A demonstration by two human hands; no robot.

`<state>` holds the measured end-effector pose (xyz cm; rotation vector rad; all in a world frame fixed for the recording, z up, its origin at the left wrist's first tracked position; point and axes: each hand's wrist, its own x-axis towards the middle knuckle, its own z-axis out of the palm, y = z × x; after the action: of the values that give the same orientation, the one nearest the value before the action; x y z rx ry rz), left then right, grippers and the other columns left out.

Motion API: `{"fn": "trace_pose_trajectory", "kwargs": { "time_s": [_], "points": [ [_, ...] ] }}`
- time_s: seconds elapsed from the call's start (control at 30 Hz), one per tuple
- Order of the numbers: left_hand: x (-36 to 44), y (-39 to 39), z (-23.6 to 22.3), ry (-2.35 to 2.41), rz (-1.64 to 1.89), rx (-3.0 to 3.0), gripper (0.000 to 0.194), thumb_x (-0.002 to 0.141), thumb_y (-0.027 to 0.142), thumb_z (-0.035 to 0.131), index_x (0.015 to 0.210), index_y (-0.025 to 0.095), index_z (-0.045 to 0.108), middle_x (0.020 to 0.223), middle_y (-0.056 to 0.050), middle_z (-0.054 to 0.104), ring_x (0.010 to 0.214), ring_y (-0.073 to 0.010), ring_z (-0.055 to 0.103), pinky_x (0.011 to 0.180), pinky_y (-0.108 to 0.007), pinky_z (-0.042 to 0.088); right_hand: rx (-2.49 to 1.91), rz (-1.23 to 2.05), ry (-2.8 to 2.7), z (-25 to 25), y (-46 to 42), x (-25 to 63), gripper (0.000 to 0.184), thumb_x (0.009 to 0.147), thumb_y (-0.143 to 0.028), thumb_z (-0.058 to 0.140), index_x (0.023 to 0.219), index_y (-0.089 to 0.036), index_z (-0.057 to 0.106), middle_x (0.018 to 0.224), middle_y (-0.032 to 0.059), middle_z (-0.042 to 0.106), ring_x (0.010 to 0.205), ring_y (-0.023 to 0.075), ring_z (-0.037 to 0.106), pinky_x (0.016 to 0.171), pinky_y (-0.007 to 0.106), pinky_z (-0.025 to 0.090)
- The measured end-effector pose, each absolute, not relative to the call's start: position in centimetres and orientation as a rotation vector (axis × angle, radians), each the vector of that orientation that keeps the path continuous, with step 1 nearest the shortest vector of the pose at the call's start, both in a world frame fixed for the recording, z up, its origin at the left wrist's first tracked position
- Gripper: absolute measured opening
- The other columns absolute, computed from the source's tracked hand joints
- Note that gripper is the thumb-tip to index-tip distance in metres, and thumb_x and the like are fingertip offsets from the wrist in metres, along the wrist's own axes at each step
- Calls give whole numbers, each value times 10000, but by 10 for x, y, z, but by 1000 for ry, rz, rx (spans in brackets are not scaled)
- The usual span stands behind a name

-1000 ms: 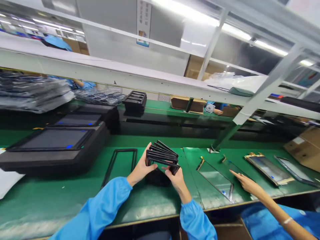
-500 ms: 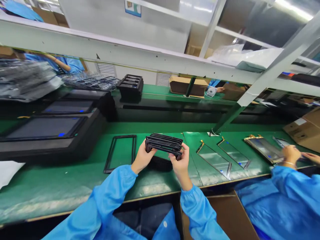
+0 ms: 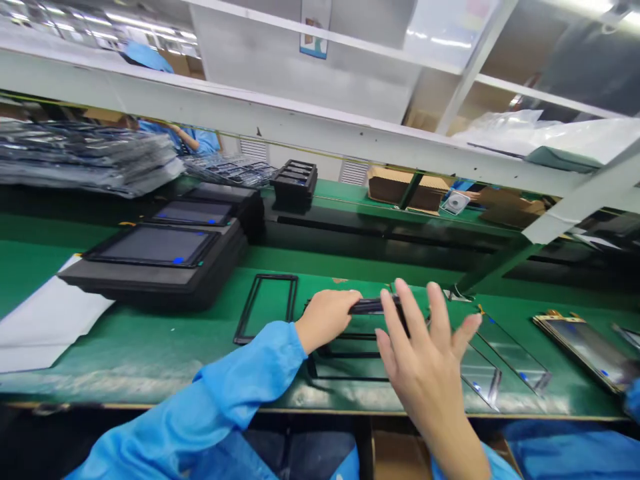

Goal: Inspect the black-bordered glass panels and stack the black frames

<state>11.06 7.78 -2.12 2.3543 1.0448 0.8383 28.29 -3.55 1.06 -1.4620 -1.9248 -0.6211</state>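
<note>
My left hand [image 3: 327, 317] is closed around one end of a bundle of thin black rectangular frames [image 3: 367, 306], held low over the green bench. My right hand [image 3: 425, 360] is raised in front of the bundle's other end with its fingers spread, and it covers part of the frames. Whether its fingertips touch them is hidden. Below the bundle, more black frame edges [image 3: 350, 378] show on the bench. A separate pair of black frames [image 3: 267, 308] lies flat to the left of my left hand.
At left, a dark foam block [image 3: 150, 280] bears framed screens [image 3: 155, 245] beside a white sheet [image 3: 55, 327]. Clear glass panels [image 3: 515, 347] and stacked screens [image 3: 583, 343] lie at right. A black tray stack [image 3: 295, 183] stands behind. A slanted post [image 3: 565, 220] rises at right.
My right hand has let go of the frames and opened. My left hand still holds the bundle, now lower and flatter, with frames below it. The view has turned left.
</note>
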Motion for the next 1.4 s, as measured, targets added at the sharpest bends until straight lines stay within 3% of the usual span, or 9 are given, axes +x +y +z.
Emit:
{"fn": "trace_pose_trajectory", "kwargs": {
  "time_s": [0.1,0.2,0.3,0.4,0.5,0.73,0.9,1.03,1.4],
  "points": [
    [117,71,3,1007,676,2568,249,886,58,605,991,177,797,934,-149,830,882,-345,804,856,-438,594,-1391,-549,-2327,29,-19,288,716,957,-53,522,1651,-198,420,1305,184,742,1319,429,632,1238,749,247],
    [118,66,18,972,567,2703,196,872,40,625,936,115,794,864,-190,811,815,-374,803,824,-483,615,-1369,-372,-2481,20,7,299,695,928,-88,534,1618,-157,484,880,104,777,802,304,746,886,486,606],
    [99,72,33,881,550,2790,210,866,100,732,1064,112,800,1050,-211,819,1060,-405,778,1036,-542,562,-1524,126,-2281,-2,29,310,719,887,-135,593,1592,-260,530,969,78,805,716,255,739,653,335,556],
    [56,86,38,759,782,2745,534,847,264,846,1365,220,723,1452,-154,706,1438,-397,567,1301,-586,289,-1681,624,-1847,-33,50,315,585,936,-172,591,1508,-297,606,911,25,801,638,207,722,607,293,519],
    [14,104,13,1003,1189,2164,381,966,344,704,1345,327,742,1468,-52,704,1436,-328,577,1298,-551,326,-1803,823,-1581,-73,69,317,286,1046,-247,571,1295,-193,700,722,-31,715,493,144,633,523,264,517],
    [45,98,-111,1134,995,1498,708,908,575,707,1533,265,584,1602,-163,588,1497,-382,527,1208,-526,459,-1856,857,-1231,-133,70,316,307,1037,-372,703,1275,-179,682,1228,79,730,995,221,743,855,419,647],
    [104,81,-139,1085,952,1300,882,925,537,689,1673,198,368,1727,-162,394,1594,-348,361,1309,-499,294,-1747,661,-1212,-139,52,302,359,1002,-365,735,1316,-194,700,1412,116,701,1303,304,666,1132,578,511],
    [121,79,-140,1103,1021,1209,911,947,355,656,1723,178,213,1794,-142,210,1654,-321,147,1345,-520,136,-1685,643,-1156,-144,44,291,499,925,-368,687,1384,-173,704,1449,152,713,1403,329,624,1234,555,428],
    [32,80,-105,1156,1286,1177,748,935,241,579,1668,262,433,1744,-14,369,1612,-273,335,1332,-418,287,-1396,875,-1204,-125,51,212,718,938,-291,560,1640,-189,452,1591,115,593,1448,275,595,1217,497,458]
  ]
}}
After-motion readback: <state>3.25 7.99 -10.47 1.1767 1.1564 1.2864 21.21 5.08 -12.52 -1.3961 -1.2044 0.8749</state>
